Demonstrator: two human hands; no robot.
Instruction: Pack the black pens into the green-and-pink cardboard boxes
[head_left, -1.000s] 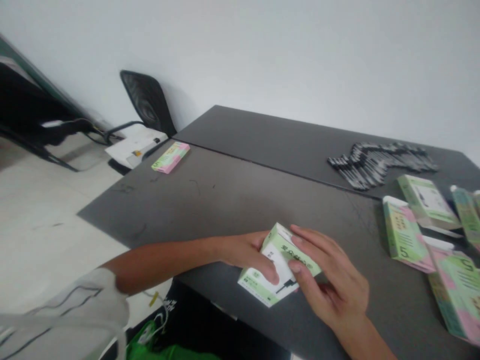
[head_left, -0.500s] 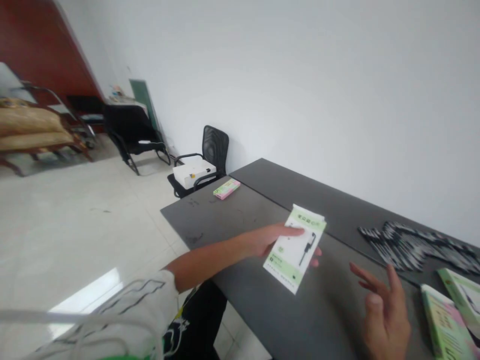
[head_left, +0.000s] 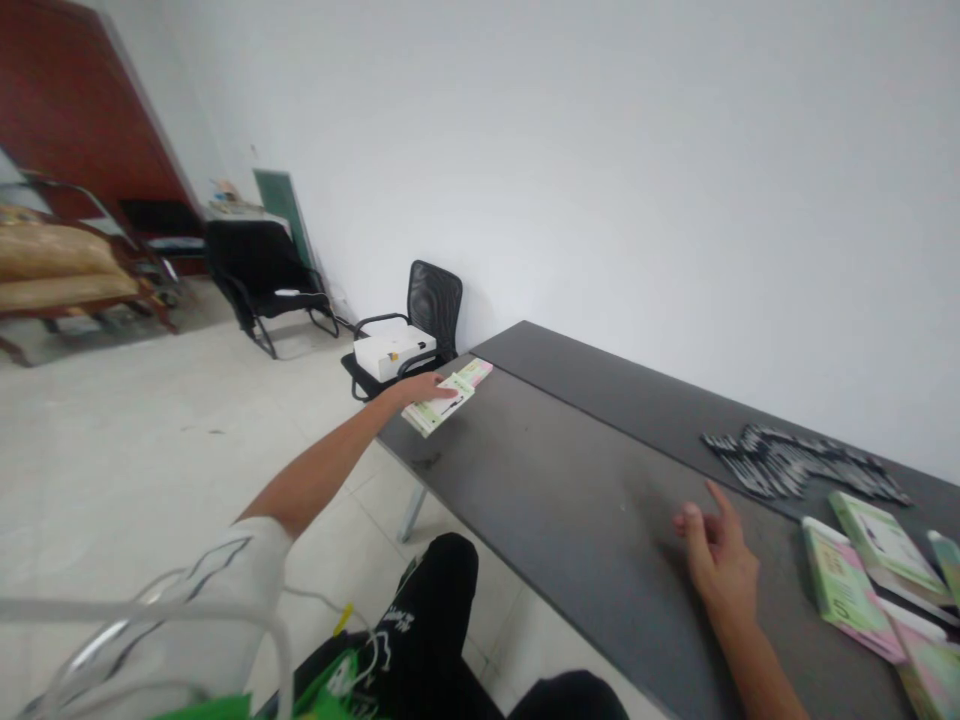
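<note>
At the far left end of the table, my left hand (head_left: pixel 430 388) is closed around a flat white-and-green pen box (head_left: pixel 442 408) with a dark pen printed on its face. Just behind it lies a pink-and-green box (head_left: pixel 478 371), partly covered by the held one. My right hand (head_left: pixel 720 555) hovers over the dark grey table (head_left: pixel 570 470), index finger stretched out, thumb apart, other fingers curled, holding nothing. To its right lie several more green, pink and white boxes (head_left: pixel 847 590), some overlapping and cut off by the view's edge.
A spread row of dark pens (head_left: pixel 795 465) lies along the table's wall side. Beyond the left end stands a black mesh chair (head_left: pixel 436 300) bearing a white box (head_left: pixel 394 350). Farther back are another black chair (head_left: pixel 255 265) and a tan sofa (head_left: pixel 67 265).
My left arm has reached forward and left, carrying the pen box from mid-table to beside the pink-and-green box. My right hand has curled some fingers. The view has shifted slightly.
</note>
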